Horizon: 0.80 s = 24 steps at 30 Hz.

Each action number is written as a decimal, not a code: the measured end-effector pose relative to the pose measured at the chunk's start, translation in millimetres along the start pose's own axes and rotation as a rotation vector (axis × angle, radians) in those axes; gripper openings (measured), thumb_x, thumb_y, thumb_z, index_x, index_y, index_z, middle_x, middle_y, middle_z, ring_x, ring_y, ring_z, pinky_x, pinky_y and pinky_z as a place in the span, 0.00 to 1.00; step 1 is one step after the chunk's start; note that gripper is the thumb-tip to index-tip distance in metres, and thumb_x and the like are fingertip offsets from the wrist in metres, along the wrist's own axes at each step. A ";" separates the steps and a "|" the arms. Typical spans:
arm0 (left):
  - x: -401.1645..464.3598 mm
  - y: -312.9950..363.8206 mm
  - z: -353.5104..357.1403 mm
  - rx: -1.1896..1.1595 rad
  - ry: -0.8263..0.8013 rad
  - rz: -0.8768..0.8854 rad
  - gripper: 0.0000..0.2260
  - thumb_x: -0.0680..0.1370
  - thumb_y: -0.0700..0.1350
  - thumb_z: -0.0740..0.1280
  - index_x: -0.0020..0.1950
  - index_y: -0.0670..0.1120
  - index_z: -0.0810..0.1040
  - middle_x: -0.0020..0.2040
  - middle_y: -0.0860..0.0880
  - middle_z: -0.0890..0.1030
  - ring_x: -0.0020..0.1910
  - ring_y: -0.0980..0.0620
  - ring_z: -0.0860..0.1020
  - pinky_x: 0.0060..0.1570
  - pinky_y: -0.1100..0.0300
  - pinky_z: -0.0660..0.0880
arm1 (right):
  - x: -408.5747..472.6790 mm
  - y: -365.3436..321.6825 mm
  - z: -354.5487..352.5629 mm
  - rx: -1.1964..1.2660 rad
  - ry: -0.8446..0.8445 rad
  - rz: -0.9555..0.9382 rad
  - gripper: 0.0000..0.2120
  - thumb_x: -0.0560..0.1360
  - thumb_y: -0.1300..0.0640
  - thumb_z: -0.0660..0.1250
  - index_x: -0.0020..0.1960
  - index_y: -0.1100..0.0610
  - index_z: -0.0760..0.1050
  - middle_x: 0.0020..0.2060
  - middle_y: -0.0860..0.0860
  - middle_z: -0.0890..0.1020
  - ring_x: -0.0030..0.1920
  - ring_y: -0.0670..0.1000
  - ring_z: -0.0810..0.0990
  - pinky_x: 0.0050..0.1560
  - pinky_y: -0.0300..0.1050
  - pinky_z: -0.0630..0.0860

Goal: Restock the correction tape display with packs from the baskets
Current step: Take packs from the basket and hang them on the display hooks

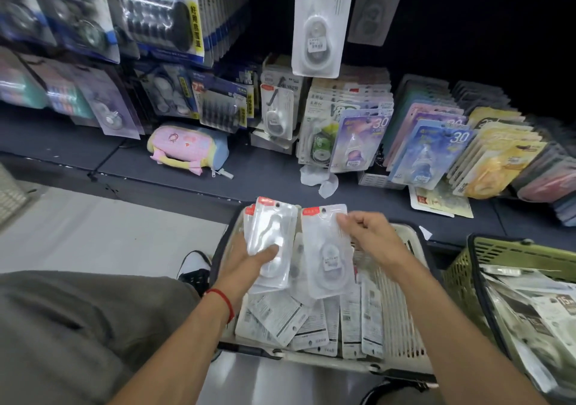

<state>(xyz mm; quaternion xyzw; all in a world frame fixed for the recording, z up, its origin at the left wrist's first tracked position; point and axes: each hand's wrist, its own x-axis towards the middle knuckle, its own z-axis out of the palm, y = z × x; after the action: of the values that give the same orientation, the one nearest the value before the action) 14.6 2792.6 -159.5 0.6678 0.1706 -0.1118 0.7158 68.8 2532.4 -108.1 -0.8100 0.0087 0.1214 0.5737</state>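
Below the display shelf (218, 167), my left hand (246, 258) gripped stacked packs (272, 236) while my right hand (371, 236) pinched one pack (327, 248), best aligned hang-holes upward.

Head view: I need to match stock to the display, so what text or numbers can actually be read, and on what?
"30": purple carded correction tape pack on the shelf.
"30": blue carded correction tape pack beside it.
"15": dark pack in the green plastic basket.
Chinese lettering on the yellow strip of the black hanging pack: too blurred to read.
Red-tabbed clear packs in both hands: unreadable.
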 end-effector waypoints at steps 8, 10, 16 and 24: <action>-5.0 88.2 50.7 -0.090 -0.176 0.176 0.33 0.69 0.70 0.74 0.72 0.63 0.72 0.65 0.59 0.83 0.65 0.53 0.82 0.66 0.45 0.78 | 23.6 -92.5 -9.6 -0.210 0.282 -0.154 0.30 0.83 0.42 0.66 0.36 0.66 0.70 0.29 0.53 0.70 0.33 0.51 0.69 0.39 0.47 0.66; -0.7 118.7 59.6 -0.035 -0.212 0.253 0.33 0.70 0.66 0.77 0.72 0.62 0.71 0.62 0.61 0.84 0.63 0.57 0.83 0.61 0.53 0.80 | 26.4 -114.5 -19.0 -0.192 0.316 -0.181 0.30 0.83 0.40 0.65 0.37 0.66 0.73 0.29 0.56 0.74 0.33 0.52 0.71 0.39 0.48 0.68; 21.7 210.9 75.0 0.039 -0.312 0.369 0.28 0.76 0.58 0.73 0.75 0.54 0.73 0.63 0.50 0.86 0.59 0.51 0.85 0.48 0.57 0.83 | 14.4 -160.6 -54.5 -0.013 0.208 -0.175 0.16 0.79 0.36 0.68 0.54 0.48 0.79 0.46 0.45 0.85 0.45 0.48 0.84 0.44 0.47 0.80; 50.1 253.9 89.8 0.006 -0.325 0.410 0.20 0.83 0.60 0.64 0.74 0.55 0.74 0.65 0.51 0.84 0.65 0.46 0.83 0.68 0.41 0.77 | 17.5 -162.6 -66.5 0.206 0.142 -0.287 0.13 0.79 0.53 0.73 0.60 0.57 0.77 0.46 0.52 0.88 0.30 0.50 0.83 0.29 0.45 0.78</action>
<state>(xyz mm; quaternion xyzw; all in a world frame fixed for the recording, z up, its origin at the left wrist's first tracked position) 167.5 2727.8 58.4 0.6640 -0.0858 -0.0710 0.7394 123.2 2528.2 59.8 -0.7464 -0.0542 -0.0206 0.6629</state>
